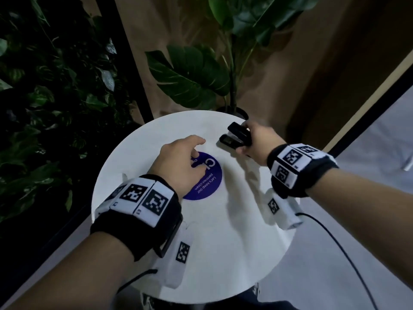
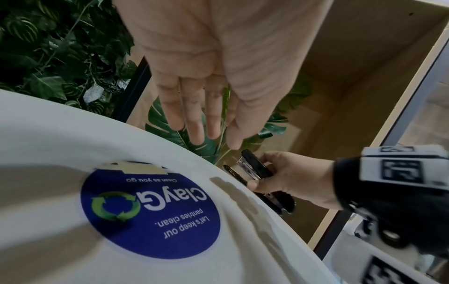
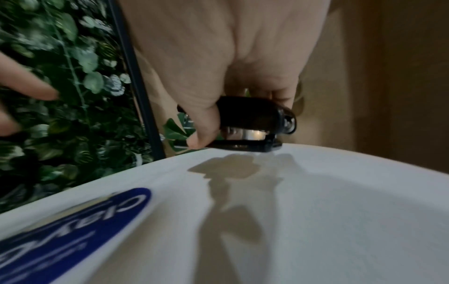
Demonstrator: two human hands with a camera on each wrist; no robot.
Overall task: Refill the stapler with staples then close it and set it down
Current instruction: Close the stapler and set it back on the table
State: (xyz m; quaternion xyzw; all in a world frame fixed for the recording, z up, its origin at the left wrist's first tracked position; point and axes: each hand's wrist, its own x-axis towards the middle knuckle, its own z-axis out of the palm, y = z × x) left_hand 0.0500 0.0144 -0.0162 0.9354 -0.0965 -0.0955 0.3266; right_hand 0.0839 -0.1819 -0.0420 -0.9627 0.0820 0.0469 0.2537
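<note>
A black stapler is at the far right of the round white table. My right hand grips it from the right, thumb on the near side and fingers over the top. The left wrist view shows the stapler with its black top and metal magazine together and the base angled a little away. In the right wrist view the stapler has its base at table level; whether it touches the table is unclear. My left hand hovers over a blue sticker, holding nothing, its fingers straight. No loose staples show.
The blue round sticker lies at the table's middle with a strip of pale tape on its far edge. A potted plant stands behind the table, with a leafy wall to the left. Cables hang off the near edge.
</note>
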